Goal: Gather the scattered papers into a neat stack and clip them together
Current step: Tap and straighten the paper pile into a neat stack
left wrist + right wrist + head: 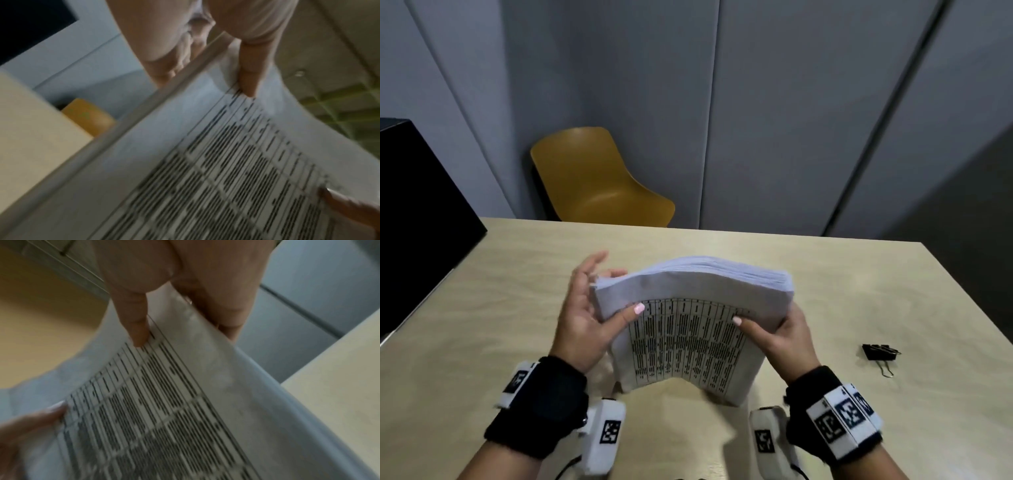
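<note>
Frame centre: left hand (582,318) grasps paper stack (688,329) at its left edge, thumb on the printed face. The stack stands bowed on the table (482,308). Right hand (787,337) grasps its right edge. Binder clip (879,353) lies right, well apart.

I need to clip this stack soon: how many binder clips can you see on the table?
1. A black binder clip lies on the table, right of the right hand and apart from the paper stack. More could be hidden behind the stack or out of frame.

Matt printed paper stack (688,329); pale wood-grain table (825,274); glossy plastic chair (592,181); black metal binder clip (878,353).
</note>
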Action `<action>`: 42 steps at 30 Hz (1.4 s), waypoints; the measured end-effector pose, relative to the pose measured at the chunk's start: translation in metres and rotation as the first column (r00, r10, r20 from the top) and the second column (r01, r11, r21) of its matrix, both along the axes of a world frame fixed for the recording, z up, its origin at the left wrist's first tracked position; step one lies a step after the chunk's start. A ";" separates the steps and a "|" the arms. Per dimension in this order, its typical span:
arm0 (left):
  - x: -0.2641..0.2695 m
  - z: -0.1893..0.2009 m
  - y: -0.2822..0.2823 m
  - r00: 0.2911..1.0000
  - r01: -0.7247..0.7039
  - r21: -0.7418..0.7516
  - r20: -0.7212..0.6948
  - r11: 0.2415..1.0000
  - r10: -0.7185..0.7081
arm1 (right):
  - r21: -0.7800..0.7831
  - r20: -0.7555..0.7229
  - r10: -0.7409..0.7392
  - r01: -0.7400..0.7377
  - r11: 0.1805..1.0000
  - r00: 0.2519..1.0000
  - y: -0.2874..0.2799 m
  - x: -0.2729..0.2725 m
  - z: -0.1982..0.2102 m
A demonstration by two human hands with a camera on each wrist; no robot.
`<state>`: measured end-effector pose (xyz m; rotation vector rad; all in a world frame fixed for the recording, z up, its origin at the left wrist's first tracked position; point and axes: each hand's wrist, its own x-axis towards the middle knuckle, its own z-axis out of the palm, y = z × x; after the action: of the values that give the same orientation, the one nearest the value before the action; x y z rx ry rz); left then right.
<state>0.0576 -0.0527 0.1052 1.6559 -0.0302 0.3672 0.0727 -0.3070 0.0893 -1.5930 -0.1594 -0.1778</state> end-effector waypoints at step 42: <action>0.005 -0.042 -0.021 0.980 -0.059 -0.428 -0.195 0.902 -0.029 | 0.281 -0.441 0.033 0.103 0.954 0.897 0.004 -0.001 -0.053</action>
<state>0.0630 -0.0737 0.0629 1.2426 0.2014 0.1998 0.0715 -0.3027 0.0361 -1.2951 0.2437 0.1326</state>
